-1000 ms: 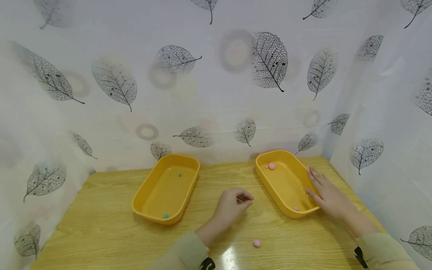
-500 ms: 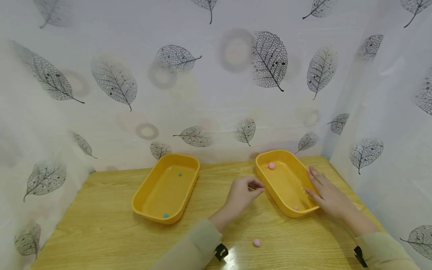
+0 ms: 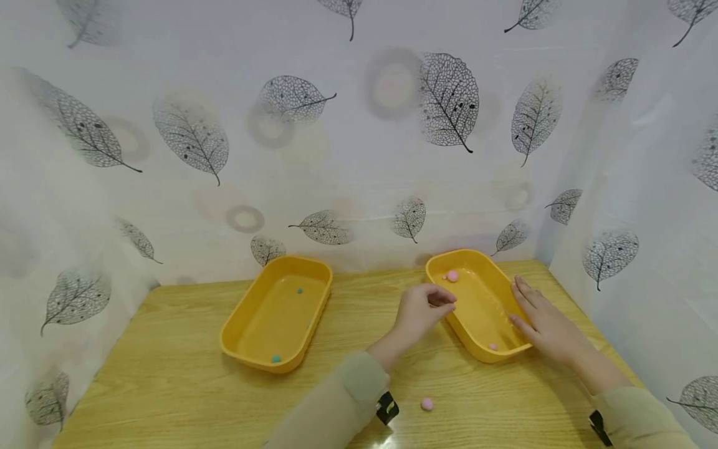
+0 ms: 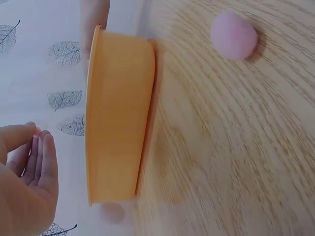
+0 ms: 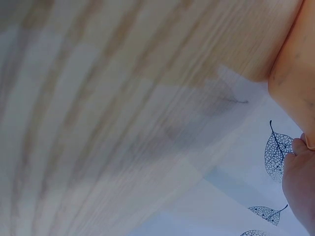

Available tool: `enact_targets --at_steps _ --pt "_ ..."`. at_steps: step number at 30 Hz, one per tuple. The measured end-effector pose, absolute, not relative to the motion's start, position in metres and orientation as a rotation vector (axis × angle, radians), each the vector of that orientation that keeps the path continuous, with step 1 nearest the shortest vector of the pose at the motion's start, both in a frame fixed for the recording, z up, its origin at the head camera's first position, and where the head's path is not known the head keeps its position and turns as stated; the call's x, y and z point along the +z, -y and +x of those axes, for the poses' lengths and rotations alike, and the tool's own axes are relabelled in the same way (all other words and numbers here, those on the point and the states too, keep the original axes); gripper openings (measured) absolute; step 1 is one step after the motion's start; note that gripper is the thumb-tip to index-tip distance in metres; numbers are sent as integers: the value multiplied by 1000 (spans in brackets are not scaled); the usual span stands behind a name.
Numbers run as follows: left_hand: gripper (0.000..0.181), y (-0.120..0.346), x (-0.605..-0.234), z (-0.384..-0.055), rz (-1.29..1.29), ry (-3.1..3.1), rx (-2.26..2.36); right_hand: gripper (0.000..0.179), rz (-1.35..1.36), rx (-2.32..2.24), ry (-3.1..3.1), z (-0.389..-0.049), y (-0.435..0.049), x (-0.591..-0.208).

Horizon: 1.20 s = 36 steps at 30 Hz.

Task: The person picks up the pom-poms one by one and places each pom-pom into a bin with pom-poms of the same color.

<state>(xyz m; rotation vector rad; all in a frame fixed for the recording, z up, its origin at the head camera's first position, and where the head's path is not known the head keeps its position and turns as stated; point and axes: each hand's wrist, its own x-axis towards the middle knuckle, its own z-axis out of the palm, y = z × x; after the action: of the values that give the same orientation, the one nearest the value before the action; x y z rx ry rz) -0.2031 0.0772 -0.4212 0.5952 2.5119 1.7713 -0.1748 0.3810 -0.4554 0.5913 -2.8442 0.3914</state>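
My left hand [image 3: 422, 310] is over the near-left rim of the right yellow tray [image 3: 468, 340]. Between its thumb and fingertips it pinches a tiny pink pom-pom [image 4: 37, 131], which shows only in the left wrist view. My right hand [image 3: 546, 324] holds the tray's right wall, thumb inside and extended fingers along the rim; the right wrist view shows part of this hand [image 5: 300, 177] at the rim. Inside the tray lie a pink pom-pom [image 3: 452, 275] with a smaller one beside it, and another [image 3: 492, 347] at the near end.
A larger pink pom-pom [image 3: 427, 404] lies on the wooden table [image 3: 168, 374] near the front. To the left stands a second yellow tray [image 3: 235, 349] with small blue-green balls [image 3: 276, 359] in it. A leaf-print curtain [image 3: 359, 156] encloses the table's back and sides.
My left hand has moved right and away from me, from the table between the trays to the right tray's rim. My right hand and both trays have stayed in place.
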Motion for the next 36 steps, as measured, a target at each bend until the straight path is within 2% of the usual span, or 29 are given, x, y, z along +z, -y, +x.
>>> enact_targets --at_steps 30,36 --pt "6 -114 -430 -212 502 -2531 1724 69 600 379 2835 -175 -383 -457" --pt "8 -119 -429 -217 588 -2602 1581 70 587 398 2839 -175 -382 -457"
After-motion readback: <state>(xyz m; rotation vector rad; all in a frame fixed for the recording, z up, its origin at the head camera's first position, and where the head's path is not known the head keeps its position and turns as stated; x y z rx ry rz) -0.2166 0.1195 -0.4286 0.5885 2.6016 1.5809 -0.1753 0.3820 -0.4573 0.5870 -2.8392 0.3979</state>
